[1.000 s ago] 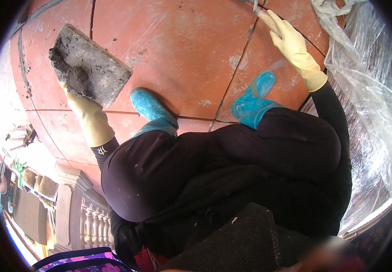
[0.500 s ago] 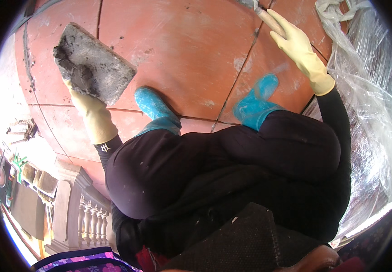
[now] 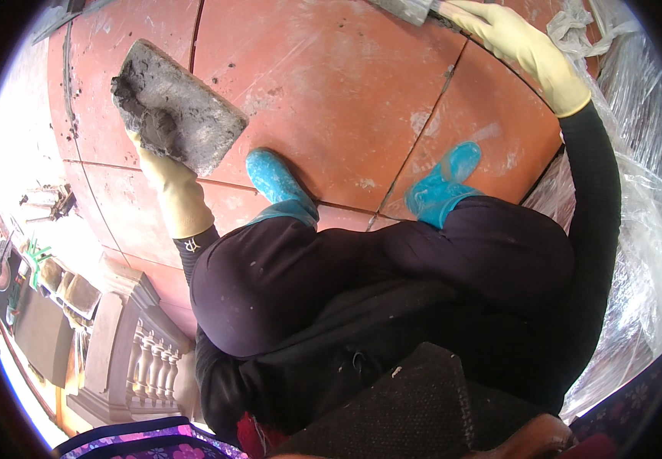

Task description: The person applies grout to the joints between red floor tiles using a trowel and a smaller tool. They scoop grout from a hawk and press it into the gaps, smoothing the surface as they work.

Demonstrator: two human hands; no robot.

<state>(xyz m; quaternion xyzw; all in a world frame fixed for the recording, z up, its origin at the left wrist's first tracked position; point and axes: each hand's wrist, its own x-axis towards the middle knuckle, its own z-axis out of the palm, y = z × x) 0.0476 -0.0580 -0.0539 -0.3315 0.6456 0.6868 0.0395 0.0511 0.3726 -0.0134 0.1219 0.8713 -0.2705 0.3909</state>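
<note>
My left hand [image 3: 166, 183], in a cream rubber glove, is closed under the near edge of a rectangular mortar board [image 3: 212, 126]. A dark, lumpy smear of wet grey mortar [image 3: 143, 96] covers the board's left part. My right hand [image 3: 518, 46], gloved the same way, is wrapped round the handle of a trowel at the upper edge of the picture. The trowel's flat grey blade [image 3: 406, 8] points left over the tiles, partly cut off by the picture's edge.
Large red floor tiles [image 3: 308, 84] carry whitish smears and dark crumbs. My blue boots [image 3: 281, 180] stand between the hands. Clear plastic sheeting [image 3: 645, 183] lies along the right. At lower left are a pale balustrade [image 3: 151, 367] and a green object [image 3: 38, 260].
My right hand has moved farther away and slightly right, and more of the trowel's blade shows. The left hand still holds the mortar board; the whole view has shifted a little.
</note>
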